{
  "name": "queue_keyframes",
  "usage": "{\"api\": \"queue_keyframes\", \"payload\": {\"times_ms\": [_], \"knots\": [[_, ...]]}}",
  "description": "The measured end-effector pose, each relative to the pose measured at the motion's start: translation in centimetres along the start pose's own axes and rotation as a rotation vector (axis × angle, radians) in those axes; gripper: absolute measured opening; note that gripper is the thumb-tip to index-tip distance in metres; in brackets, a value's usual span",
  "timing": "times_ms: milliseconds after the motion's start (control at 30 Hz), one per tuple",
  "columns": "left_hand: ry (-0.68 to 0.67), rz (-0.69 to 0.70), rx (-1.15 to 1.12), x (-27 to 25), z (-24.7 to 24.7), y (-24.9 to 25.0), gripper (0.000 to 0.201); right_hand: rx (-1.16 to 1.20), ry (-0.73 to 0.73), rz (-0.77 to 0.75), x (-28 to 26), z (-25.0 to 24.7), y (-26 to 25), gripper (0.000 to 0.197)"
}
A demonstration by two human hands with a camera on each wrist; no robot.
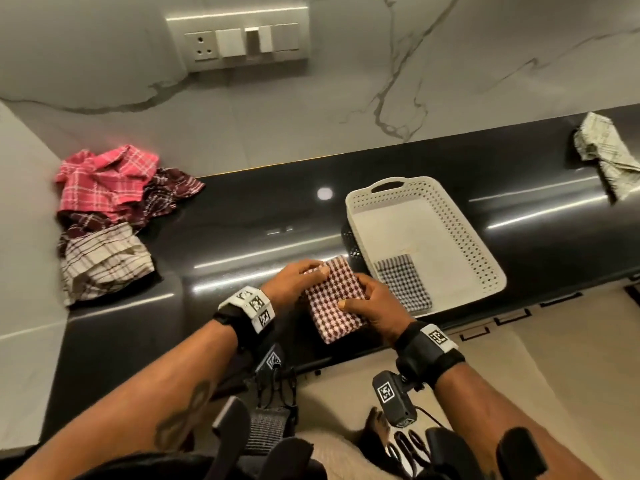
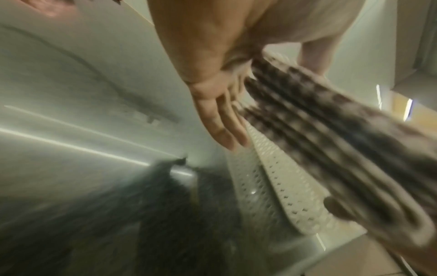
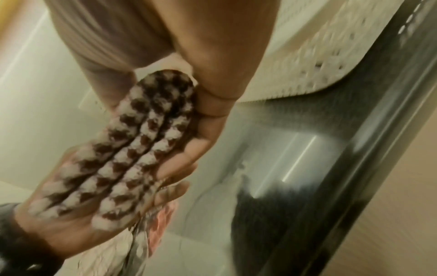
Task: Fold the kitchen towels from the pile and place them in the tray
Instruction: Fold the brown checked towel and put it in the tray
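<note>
Both hands, the left hand (image 1: 300,276) and the right hand (image 1: 374,308), grasp the folded maroon checked towel (image 1: 335,299) at the lower centre of the frame. The folding seems finished; next it should go into the tray (image 1: 491,271), beside the black checked towel (image 1: 403,284).

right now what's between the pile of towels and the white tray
In the head view, mostly bare black counter; nearer the front edge, both hands hold a folded red checked towel between the pile and the tray.

A dark glossy countertop (image 1: 242,216) runs beneath a grey marble wall (image 1: 346,98) with pale veins. A metal switch plate (image 1: 237,38) is set in the wall, with a three-pin socket (image 1: 201,45) at its left end and white switches to its right. Beige floor tiles (image 1: 519,358) lie below the counter's near edge.
</note>
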State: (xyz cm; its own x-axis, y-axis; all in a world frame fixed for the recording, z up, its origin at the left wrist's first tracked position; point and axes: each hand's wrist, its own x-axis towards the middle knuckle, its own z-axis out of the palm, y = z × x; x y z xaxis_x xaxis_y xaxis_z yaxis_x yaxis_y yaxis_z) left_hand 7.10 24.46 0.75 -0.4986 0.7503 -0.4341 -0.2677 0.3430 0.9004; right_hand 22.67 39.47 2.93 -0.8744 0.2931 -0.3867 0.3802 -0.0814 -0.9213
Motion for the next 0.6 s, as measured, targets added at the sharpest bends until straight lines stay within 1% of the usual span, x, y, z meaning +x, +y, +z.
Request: {"api": "queue_keyframes", "payload": {"times_ms": [33, 67, 100, 133, 233, 333, 400, 467, 600], "knots": [[-0.098, 0.012, 0.037, 1.1, 1.0, 1.6, 0.047, -0.004, 0.018, -0.003, -0.4, -1.9, -0.4, 0.057], [-0.155, 0.028, 0.122, 1.9, 1.9, 3.2, 0.033, 0.001, 0.045, -0.001, -0.7, -3.6, -0.7, 0.057], [-0.17, 0.047, 0.212, 2.9, 2.9, 4.5, 0.025, 0.015, 0.077, 0.011, -0.8, -5.4, -0.8, 0.055], [-0.161, 0.067, 0.296, 3.9, 3.9, 5.7, 0.023, 0.031, 0.11, 0.025, -1.0, -7.1, -0.9, 0.051], [-0.074, 0.111, 0.609, 7.5, 7.5, 8.6, 0.03, 0.015, 0.2, 0.031, -1.1, -12.3, -0.8, 0.042], [0.01, 0.157, 0.887, 10.1, 10.4, 10.2, 0.03, -0.149, 0.259, 0.041, -0.3, -15.1, -0.2, 0.035], [0.037, 0.159, 1.058, 11.2, 11.4, 10.2, 0.033, -0.32, 0.269, 0.061, 0.5, -16.0, 0.5, 0.029], [0.041, 0.121, 1.177, 12.1, 12.3, 9.7, 0.036, -0.49, 0.229, 0.101, 1.3, -16.8, 1.1, 0.026], [0.058, 0.032, 1.246, 13.0, 13.1, 8.4, 0.035, -0.754, 0.044, 0.188, 2.5, -17.4, 1.8, 0.041]]}}
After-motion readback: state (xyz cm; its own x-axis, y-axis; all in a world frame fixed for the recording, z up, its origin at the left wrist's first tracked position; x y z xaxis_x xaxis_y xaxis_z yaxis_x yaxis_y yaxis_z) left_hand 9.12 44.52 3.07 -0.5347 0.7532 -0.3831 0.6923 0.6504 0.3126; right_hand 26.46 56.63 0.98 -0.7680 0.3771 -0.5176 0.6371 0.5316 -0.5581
